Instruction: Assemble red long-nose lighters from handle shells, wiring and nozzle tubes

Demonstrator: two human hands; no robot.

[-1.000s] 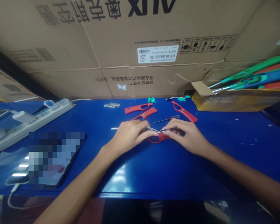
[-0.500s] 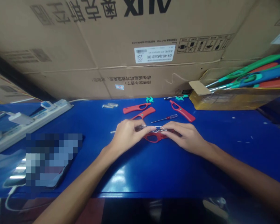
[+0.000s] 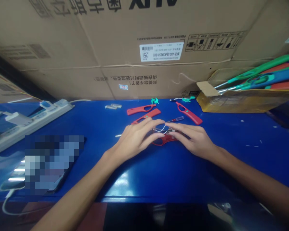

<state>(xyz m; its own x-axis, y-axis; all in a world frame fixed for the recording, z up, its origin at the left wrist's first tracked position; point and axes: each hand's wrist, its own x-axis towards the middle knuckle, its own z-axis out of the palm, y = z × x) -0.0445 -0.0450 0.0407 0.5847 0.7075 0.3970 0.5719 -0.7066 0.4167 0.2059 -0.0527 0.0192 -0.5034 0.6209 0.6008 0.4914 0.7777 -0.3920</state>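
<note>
My left hand [image 3: 139, 134] has thumb and index finger parted at the left side of a white wire [image 3: 162, 129]. My right hand [image 3: 195, 134] is at the wire's right end, thumb and fingers also apart. A thin dark part runs along the wire, over a red plastic lighter-handle shell [image 3: 160, 141] lying on the table below both hands. Fingers partly hide the shell and the wire's ends. Just beyond the fingertips lies a screwdriver [image 3: 179, 119] with a purple, see-through handle. A metal tube [image 3: 118, 136] sticks out left of my left hand.
More red handle shells [image 3: 190, 115] lie farther back, with small green parts [image 3: 155, 101] and clear pieces [image 3: 113, 106]. A carton [image 3: 231, 104] of green, blue and red long-necked lighters stands right. A power strip [image 3: 50, 115] and a blurred-out phone-like device [image 3: 83, 147] are left.
Both hands were pinching the wired part; now their thumbs and fingers have spread apart around it. The wired part sits slightly farther right, over the red shell.
</note>
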